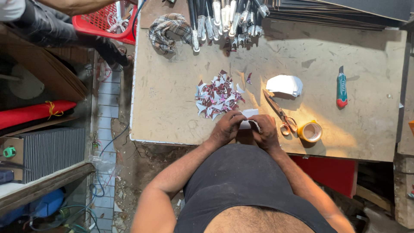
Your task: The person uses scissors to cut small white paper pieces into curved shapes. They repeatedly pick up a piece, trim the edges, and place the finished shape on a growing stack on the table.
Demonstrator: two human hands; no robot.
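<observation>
At table edge | white paper piece (pixel 249 115) pinched between left hand (pixel 226 128), right hand (pixel 264 131)

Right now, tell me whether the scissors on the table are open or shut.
Shut. The scissors lie flat with both blades together in one point, orange handles side by side near the tape roll, just beside the right hand.

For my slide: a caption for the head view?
Both hands hold white paper beside a pile of cut scraps.
</observation>
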